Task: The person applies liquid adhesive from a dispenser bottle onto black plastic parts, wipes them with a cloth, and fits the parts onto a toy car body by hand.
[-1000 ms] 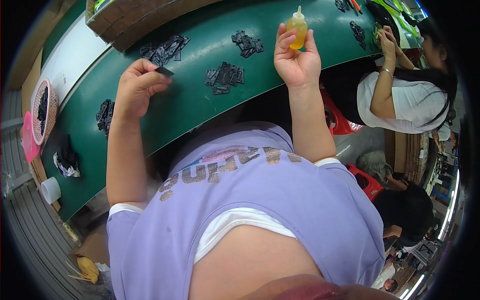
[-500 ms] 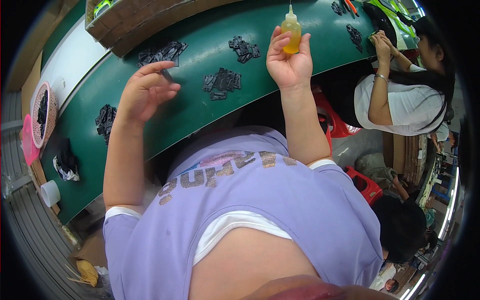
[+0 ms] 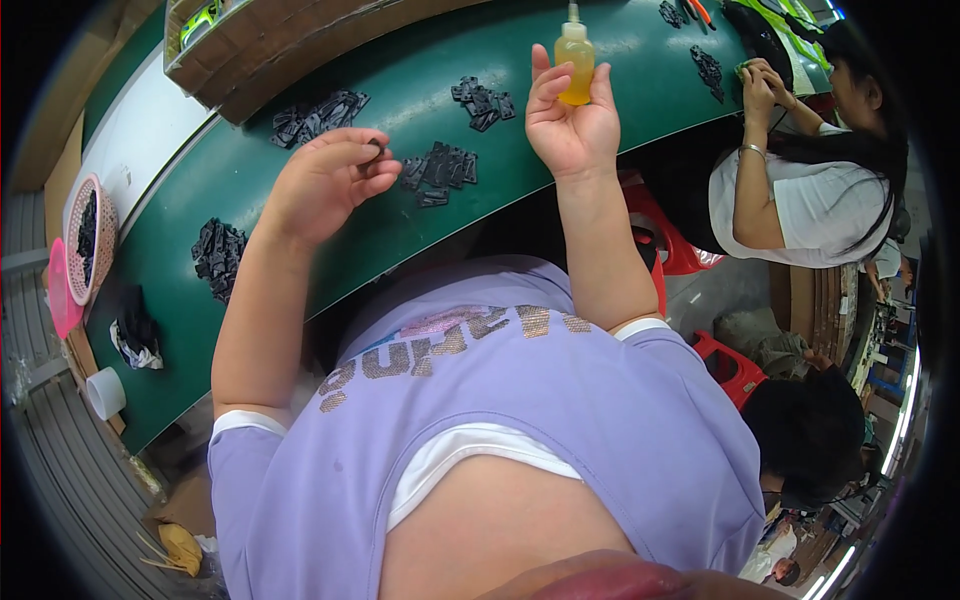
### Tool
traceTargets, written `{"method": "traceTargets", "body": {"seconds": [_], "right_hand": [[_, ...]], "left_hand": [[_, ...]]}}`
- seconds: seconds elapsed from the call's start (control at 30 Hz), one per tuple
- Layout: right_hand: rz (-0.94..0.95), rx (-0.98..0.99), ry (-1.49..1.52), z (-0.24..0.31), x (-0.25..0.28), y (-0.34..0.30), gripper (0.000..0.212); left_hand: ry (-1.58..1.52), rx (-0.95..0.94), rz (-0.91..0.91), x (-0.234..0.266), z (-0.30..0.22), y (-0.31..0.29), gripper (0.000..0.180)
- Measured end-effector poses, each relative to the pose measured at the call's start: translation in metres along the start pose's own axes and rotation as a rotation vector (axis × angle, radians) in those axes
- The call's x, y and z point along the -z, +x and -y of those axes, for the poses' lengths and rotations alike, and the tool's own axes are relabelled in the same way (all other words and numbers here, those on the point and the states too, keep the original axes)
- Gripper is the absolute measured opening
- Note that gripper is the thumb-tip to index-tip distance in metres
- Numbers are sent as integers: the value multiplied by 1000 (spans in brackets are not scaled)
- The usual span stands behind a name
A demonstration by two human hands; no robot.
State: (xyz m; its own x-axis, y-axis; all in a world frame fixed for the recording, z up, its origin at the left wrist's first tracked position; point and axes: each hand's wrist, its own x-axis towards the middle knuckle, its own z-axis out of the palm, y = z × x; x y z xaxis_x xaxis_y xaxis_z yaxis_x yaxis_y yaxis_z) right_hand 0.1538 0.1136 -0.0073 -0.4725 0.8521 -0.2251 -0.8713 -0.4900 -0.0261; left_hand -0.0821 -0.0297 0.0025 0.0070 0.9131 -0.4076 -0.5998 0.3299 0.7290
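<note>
My right hand (image 3: 573, 120) is closed around a squeeze bottle (image 3: 575, 72) of yellow liquid, held upright above the green table with its thin nozzle up. In the fingertips of my left hand (image 3: 335, 180) is a small black part (image 3: 376, 147), mostly hidden by the fingers. Just beyond those fingers lies a flat group of black plastic pieces (image 3: 440, 170). Another cluster of black pieces (image 3: 483, 103) rests farther back, between the two hands. Behind my left hand spreads a larger pile of black pieces (image 3: 320, 117), and one more heap (image 3: 218, 257) sits left of my forearm.
A cardboard box (image 3: 260, 60) stands at the back left. On the left edge are a pink basket (image 3: 103, 240), a white cup (image 3: 105, 393) and a dark cloth (image 3: 137, 330). To the right, a co-worker (image 3: 800, 190) sits handling something green. Orange-handled pliers (image 3: 703, 12) lie at the far right.
My left hand has moved right, toward the flat group of black pieces, with the small part still in its fingers. The right hand and bottle have shifted slightly left.
</note>
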Motion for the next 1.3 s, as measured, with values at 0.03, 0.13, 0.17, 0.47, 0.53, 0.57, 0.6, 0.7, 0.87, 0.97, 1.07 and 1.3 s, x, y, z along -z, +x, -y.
{"method": "traceTargets", "body": {"seconds": [0.03,0.13,0.17,0.47,0.53,0.57,0.6,0.7,0.87,0.97,1.07,1.3], "right_hand": [[40,-30,-17,3,1,1,45],[113,-60,-78,10,1,1,36],[153,-83,-75,13,3,-1,33],[237,51,-365,-1,-6,-21,30],[322,68,-381,-2,1,-20,32],[317,65,-384,-1,3,-18,32],[348,23,-357,-1,7,-15,33],[334,-3,-348,-7,3,-14,43],[235,-65,-364,-9,6,-11,57],[260,-60,-332,-14,13,-7,56],[296,8,-417,-23,18,-6,47],[540,400,-953,-46,23,-16,36]], "left_hand": [[0,0,-14,-3,1,1,20],[30,-26,-84,-11,3,3,21],[71,-28,-63,-12,3,4,23],[167,-105,-33,-9,12,8,31],[179,-108,-42,-12,13,7,30],[180,-109,-77,-14,14,6,29],[181,-109,-111,-16,15,5,28],[260,-131,-111,-21,17,-1,26],[411,-180,-19,-13,19,-2,24],[398,-184,-55,-14,22,0,24],[402,-167,-85,-16,24,-1,24],[495,-145,-100,-20,21,-1,22]]}}
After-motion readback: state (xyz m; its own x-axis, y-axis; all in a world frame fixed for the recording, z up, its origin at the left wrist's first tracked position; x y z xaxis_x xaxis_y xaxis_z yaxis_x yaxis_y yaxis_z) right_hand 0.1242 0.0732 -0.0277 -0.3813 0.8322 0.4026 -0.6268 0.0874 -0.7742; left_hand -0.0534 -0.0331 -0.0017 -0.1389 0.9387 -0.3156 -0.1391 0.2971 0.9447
